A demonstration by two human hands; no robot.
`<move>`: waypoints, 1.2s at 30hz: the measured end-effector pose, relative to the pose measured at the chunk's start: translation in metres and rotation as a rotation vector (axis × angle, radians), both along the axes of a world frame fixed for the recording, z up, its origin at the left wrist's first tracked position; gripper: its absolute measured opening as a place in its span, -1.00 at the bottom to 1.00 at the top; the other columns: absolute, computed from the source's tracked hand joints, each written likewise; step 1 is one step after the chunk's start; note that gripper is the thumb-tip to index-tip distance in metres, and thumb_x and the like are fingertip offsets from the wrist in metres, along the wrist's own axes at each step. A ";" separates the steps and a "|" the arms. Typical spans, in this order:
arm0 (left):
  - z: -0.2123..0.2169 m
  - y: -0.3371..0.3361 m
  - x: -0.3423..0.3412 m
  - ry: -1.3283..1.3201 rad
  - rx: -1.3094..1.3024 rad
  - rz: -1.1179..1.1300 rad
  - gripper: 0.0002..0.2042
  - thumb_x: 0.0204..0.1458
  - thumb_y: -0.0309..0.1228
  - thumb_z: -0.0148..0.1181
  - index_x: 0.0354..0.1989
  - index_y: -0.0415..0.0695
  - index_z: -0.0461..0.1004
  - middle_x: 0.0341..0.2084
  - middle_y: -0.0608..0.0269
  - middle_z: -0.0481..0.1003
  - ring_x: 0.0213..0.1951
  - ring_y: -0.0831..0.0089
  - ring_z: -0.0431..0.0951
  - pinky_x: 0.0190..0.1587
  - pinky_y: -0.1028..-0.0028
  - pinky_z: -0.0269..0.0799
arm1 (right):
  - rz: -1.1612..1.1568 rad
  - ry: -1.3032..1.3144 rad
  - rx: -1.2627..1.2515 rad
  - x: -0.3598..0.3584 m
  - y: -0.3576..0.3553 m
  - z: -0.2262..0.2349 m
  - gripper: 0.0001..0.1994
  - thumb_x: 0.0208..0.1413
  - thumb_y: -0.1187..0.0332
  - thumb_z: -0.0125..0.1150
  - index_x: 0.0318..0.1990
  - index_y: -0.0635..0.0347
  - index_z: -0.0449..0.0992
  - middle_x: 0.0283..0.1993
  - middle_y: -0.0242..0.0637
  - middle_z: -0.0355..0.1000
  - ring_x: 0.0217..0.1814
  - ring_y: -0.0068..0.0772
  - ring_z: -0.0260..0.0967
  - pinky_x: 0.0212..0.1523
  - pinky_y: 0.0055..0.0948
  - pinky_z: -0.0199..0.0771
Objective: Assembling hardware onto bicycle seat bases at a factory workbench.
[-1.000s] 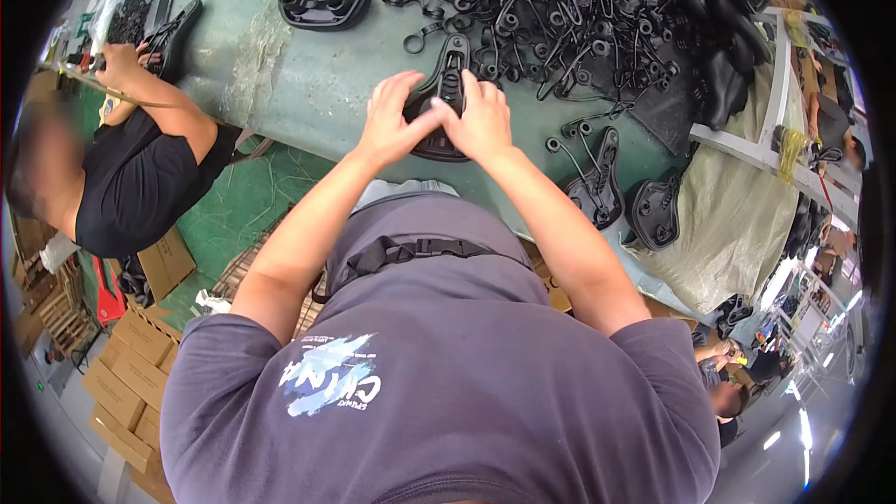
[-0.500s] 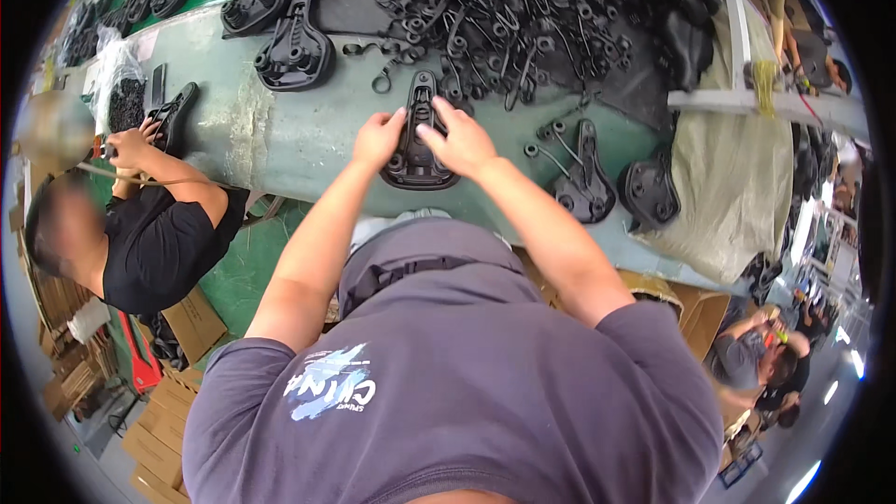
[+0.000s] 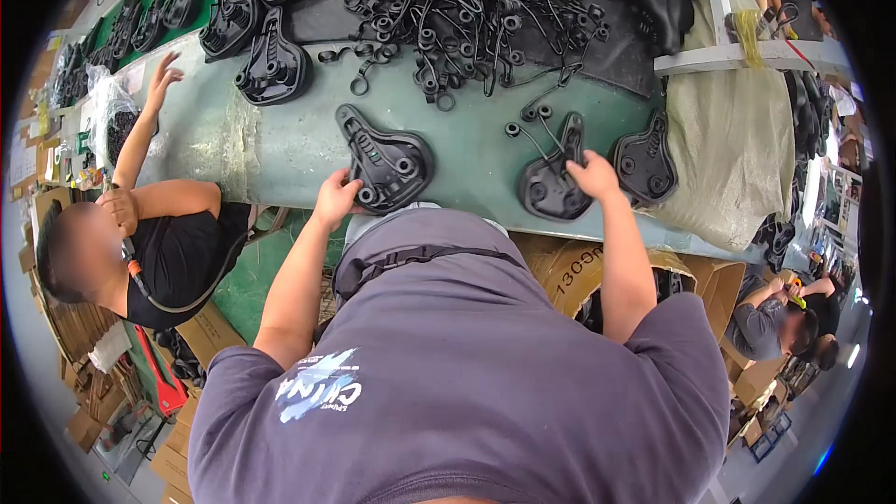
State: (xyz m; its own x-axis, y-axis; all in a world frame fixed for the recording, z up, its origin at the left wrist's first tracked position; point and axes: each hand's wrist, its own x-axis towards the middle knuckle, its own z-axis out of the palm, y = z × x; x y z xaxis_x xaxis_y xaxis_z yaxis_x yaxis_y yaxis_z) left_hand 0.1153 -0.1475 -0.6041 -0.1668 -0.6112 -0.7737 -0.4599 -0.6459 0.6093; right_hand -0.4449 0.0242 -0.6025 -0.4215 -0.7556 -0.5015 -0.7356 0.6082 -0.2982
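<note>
A black plastic saddle base (image 3: pixel 385 161) lies underside up near the front edge of the green table (image 3: pixel 280 145). My left hand (image 3: pixel 334 198) grips its near left edge. My right hand (image 3: pixel 594 175) rests on a second black saddle base (image 3: pixel 549 179) farther right, fingers curled over its edge where a bent wire rail (image 3: pixel 541 126) sits on it. A third base (image 3: pixel 646 161) lies just right of that hand.
A big heap of black wire rails (image 3: pixel 467 0) fills the table's far side, with more saddle bases (image 3: pixel 271 61) at far left. A co-worker in black (image 3: pixel 159 243) sits left, one hand (image 3: pixel 163 70) reaching onto the table. Cardboard boxes (image 3: pixel 597 271) stand below the table.
Both hands were together on the one saddle base. My right hand has left it and moved right onto the second base, while my left hand stays on the first.
</note>
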 end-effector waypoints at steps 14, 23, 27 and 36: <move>-0.056 -0.051 0.101 0.116 -0.180 1.328 -0.49 0.42 -0.25 0.08 0.40 -0.31 0.22 0.17 -0.24 0.42 0.06 -0.02 0.60 0.10 0.04 0.68 | -0.852 -0.611 -0.587 0.070 -0.024 0.017 -0.63 0.36 0.11 0.35 -0.17 0.34 0.58 -0.19 -0.40 0.55 -0.13 -0.58 0.36 -0.04 -0.47 0.41; 0.017 -0.042 -0.069 0.288 -0.162 0.175 -0.66 0.41 -0.25 0.16 0.18 -0.25 0.49 -0.03 0.07 0.62 -0.05 0.35 0.65 0.03 0.31 0.60 | -0.584 -0.366 -0.811 0.089 -0.068 0.108 -0.63 0.34 0.16 0.37 -0.30 0.31 0.46 -0.32 -0.37 0.47 -0.25 -0.55 0.26 -0.22 -0.40 0.39; 0.036 -0.057 -0.099 0.427 -0.110 -0.061 -0.60 0.43 -0.19 0.15 0.24 -0.24 0.50 0.01 0.14 0.62 0.02 0.42 0.62 0.11 0.36 0.54 | -0.176 -0.453 -0.575 0.161 -0.094 0.102 -0.55 0.17 0.11 0.48 0.03 0.29 0.59 -0.07 -0.08 0.62 -0.08 -0.19 0.60 -0.01 -0.22 0.60; 0.017 -0.065 -0.077 -0.223 -0.359 -0.557 -0.28 0.20 -0.27 0.37 0.46 -0.28 0.21 0.21 -0.16 0.51 0.19 0.03 0.58 0.20 0.20 0.52 | -0.202 -0.022 -1.071 0.031 -0.165 0.038 -0.90 0.16 0.43 0.34 -0.20 0.22 0.63 -0.12 -0.14 0.59 -0.03 -0.05 0.55 0.07 -0.21 0.56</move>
State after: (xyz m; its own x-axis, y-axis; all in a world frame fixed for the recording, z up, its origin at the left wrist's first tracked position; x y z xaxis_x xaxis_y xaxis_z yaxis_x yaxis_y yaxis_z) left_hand 0.0385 -0.2127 -0.5869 -0.3904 -0.7051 -0.5920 -0.8028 -0.0541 0.5938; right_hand -0.4135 -0.1411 -0.5640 -0.5858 -0.7229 0.3664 -0.6391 0.1340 -0.7573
